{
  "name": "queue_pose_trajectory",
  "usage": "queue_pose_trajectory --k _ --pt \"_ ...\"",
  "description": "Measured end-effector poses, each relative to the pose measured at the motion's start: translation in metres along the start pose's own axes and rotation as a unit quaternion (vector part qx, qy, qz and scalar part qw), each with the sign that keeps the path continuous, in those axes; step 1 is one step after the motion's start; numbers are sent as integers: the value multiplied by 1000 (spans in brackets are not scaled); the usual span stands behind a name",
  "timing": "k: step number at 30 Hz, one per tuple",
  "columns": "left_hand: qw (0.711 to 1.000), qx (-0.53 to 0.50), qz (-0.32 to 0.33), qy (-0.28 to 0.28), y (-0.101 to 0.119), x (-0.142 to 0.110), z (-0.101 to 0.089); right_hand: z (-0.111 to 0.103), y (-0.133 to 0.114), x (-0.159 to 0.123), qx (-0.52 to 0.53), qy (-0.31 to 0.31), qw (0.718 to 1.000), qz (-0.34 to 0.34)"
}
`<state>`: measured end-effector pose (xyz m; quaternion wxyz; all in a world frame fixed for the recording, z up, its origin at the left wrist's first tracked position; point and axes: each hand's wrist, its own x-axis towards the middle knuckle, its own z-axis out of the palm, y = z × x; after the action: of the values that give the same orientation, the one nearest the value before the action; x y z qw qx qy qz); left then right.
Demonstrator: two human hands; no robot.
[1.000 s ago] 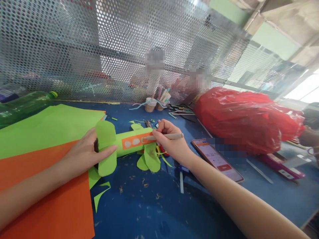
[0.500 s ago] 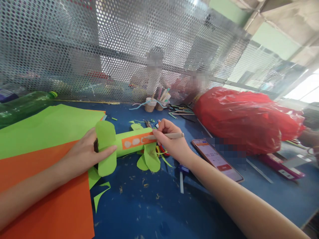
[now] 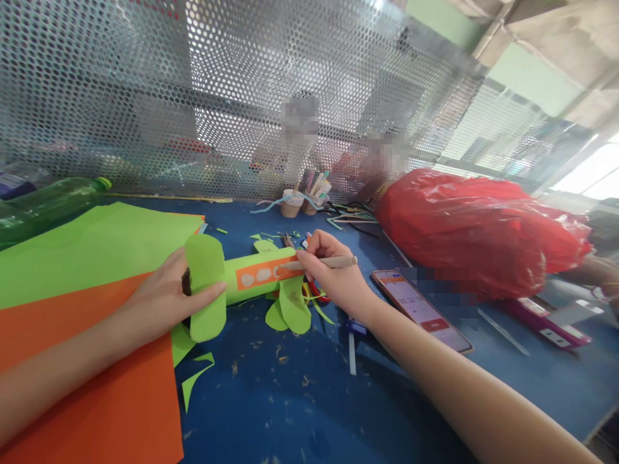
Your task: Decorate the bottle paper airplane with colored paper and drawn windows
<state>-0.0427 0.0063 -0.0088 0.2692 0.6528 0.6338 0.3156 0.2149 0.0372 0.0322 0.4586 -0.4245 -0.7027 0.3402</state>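
Note:
A green paper airplane model (image 3: 232, 298) with a tube body lies sideways above the blue table. My left hand (image 3: 167, 290) grips its left end, thumb over the rounded green flap, the other fingers hidden behind. Along the tube runs an orange paper strip (image 3: 271, 283) with pale grey ovals on it. My right hand (image 3: 333, 267) pinches a pale grey marker (image 3: 341, 262), its tip touching the strip beside two filled ovals, at a partly drawn third one. Rounded green flaps (image 3: 294, 309) stick out near the tube's right end.
Green and orange paper sheets (image 3: 111, 238) lie at left, near a green bottle (image 3: 53, 203). A phone (image 3: 420, 309) lies right of my right hand, before a red plastic bag (image 3: 474, 232). Cups of markers (image 3: 293, 204) stand at the back. Scissors (image 3: 316, 293) lie partly hidden.
Hardly anything differs: both hands, the tube and the marker keep their places. At the far right, a person's hand beyond the red bag has shifted slightly.

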Motion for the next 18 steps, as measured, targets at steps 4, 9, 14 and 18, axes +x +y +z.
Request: queue_pose_trajectory --k 4,9,14,18 --pt "1000 1 -2 5 -1 0 0 0 1 0 -1 2 1000 -4" --pt "1000 -9 2 -1 -4 0 0 -1 1 1 -1 2 1000 1" --pt "1000 -2 -1 -5 -4 0 -1 -2 0 1 -3 9 1000 7" --pt "1000 3 -1 -2 -1 -1 0 -3 1 1 -2 8 1000 8"
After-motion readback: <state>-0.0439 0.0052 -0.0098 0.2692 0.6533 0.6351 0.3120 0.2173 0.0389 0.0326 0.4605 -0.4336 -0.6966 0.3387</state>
